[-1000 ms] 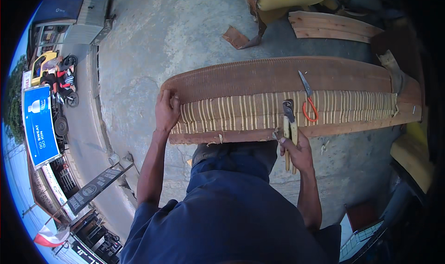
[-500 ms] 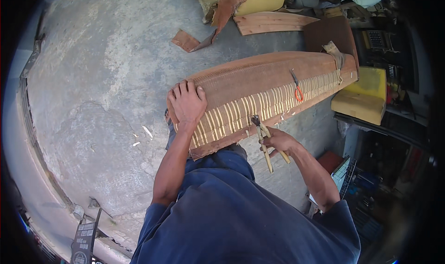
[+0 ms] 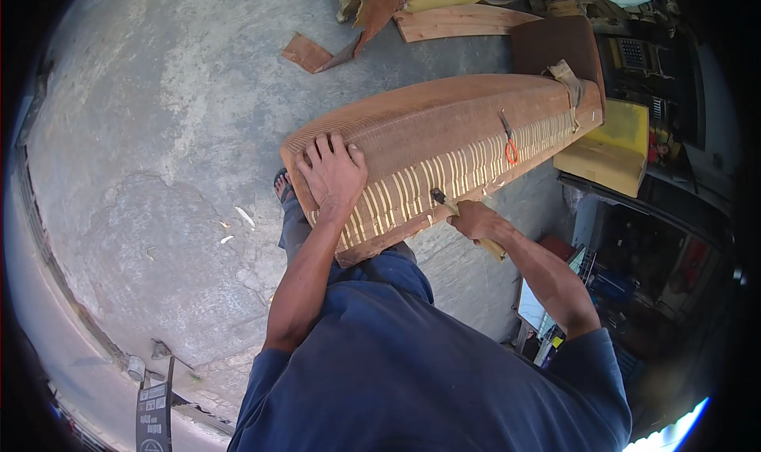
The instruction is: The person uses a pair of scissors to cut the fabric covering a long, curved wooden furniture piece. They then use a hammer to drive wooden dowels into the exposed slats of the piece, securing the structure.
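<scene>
A long brown upholstered furniture piece (image 3: 452, 111), with pale stripes along its near side, lies across in front of me. My left hand (image 3: 334, 174) rests flat on its left end, fingers spread over the ribbed cloth. In my right hand (image 3: 478, 220) is a pair of pincers (image 3: 440, 197), its pale handles gripped together. The dark jaws touch the striped cloth near the lower edge; whether they bite on anything is too small to tell. Scissors (image 3: 510, 149) with orange handles lie on the stripes farther right. A loose strip of cloth (image 3: 567, 79) hangs over the far right end.
Beyond the piece are a wooden board (image 3: 464, 22), a torn brown cloth strip (image 3: 309, 53) and a brown padded panel (image 3: 555, 51). A yellow foam seat (image 3: 598, 160) stands at the right. Small pale scraps (image 3: 246, 217) lie on the concrete floor (image 3: 158, 238).
My right hand has closed around the pincers; the handles stood apart before and are now together. My left hand has shifted slightly right along the cloth. The view has tilted a little.
</scene>
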Available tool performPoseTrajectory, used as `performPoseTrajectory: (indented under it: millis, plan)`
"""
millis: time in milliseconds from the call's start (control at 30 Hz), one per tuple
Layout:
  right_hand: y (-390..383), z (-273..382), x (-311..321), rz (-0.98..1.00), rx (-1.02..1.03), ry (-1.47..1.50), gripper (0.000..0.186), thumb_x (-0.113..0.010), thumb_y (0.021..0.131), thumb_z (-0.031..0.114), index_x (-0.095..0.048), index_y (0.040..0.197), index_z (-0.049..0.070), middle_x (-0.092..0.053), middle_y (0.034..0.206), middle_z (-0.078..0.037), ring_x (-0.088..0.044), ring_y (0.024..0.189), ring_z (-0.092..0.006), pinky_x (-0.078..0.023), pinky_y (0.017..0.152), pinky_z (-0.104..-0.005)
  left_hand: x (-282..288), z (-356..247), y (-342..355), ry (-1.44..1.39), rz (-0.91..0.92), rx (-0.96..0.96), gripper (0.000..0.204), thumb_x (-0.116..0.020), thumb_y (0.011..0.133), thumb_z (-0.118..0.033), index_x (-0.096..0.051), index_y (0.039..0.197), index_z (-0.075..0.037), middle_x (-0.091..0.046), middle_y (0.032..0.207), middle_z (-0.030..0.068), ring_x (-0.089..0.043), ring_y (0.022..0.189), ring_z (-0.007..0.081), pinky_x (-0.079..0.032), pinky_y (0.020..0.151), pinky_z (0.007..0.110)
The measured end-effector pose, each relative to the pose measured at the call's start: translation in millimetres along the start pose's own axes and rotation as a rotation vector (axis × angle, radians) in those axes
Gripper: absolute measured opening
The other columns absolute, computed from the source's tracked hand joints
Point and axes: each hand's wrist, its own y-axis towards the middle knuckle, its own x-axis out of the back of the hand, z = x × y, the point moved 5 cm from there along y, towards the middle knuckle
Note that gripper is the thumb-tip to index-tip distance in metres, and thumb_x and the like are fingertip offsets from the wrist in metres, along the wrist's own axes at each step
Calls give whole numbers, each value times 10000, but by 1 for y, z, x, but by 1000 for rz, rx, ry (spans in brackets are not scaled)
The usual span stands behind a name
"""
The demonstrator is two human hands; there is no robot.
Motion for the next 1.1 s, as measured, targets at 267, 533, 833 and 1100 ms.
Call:
performPoseTrajectory:
  millis: [267,533,833,1100]
  plan:
    - [1,-21,-115,-215,72,817,301,-545,1069,210,-530,1280,-4,-576,797,-44,-624,607,-159,-585,550,-358,-2,-4,1,-6,38,-6,404,-521,980,-326,-644,1214,-20,-617,1276,187,-505,1291,343,-301,1134,577]
    - [-15,5,-20,120,103,229,560,-650,936,150,-450,1448,45,-682,1149,-156,-739,903,-227,-659,694,-409,-3,-4,2,-37,45,-16,401,-521,987,-324,-640,1225,-24,-605,1267,194,-511,1280,349,-303,1124,581]
    - [-5,30,18,323,-9,-106,386,-599,1004,141,-452,1335,8,-666,1070,-177,-761,860,-267,-680,639,-427,1,-1,3,-11,-40,-33,416,-522,990,-325,-646,1251,-26,-613,1275,176,-513,1271,336,-319,1105,549]
    - [-21,25,-21,-9,-48,215,372,-580,1058,309,-588,1131,-56,-638,713,-130,-677,567,-227,-581,494,-378,4,-3,6,-19,11,-15,415,-532,979,-320,-647,1257,-34,-616,1277,176,-519,1268,335,-318,1109,552]
